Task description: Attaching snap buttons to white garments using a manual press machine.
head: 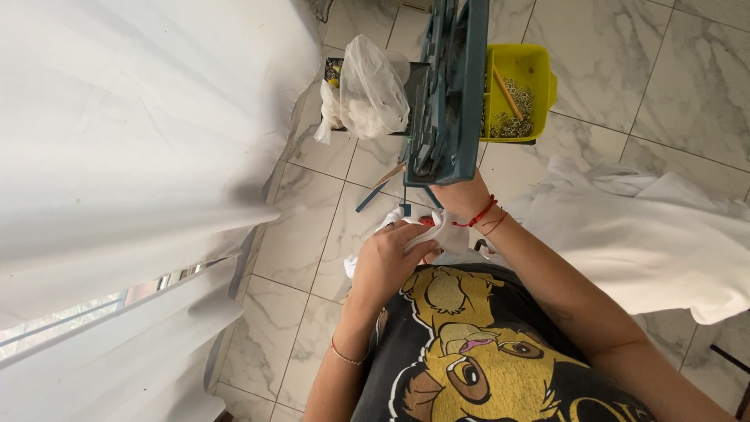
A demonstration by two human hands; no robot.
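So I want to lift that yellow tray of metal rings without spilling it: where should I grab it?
Probably by the far right rim of the yellow tray, coming from the right. Its left side sits tight against the blue-green press, while the right wall juts out free over the floor. Keep it level; the rings lie loose.

Left hand [388, 262] fingers curled, grip closed; right hand [453, 199] raised, fingers hidden.

Dark cartoon-lion T-shirt [476, 352], red string bracelets [486, 215] on right wrist, thin gold bracelet [348, 357] on left.
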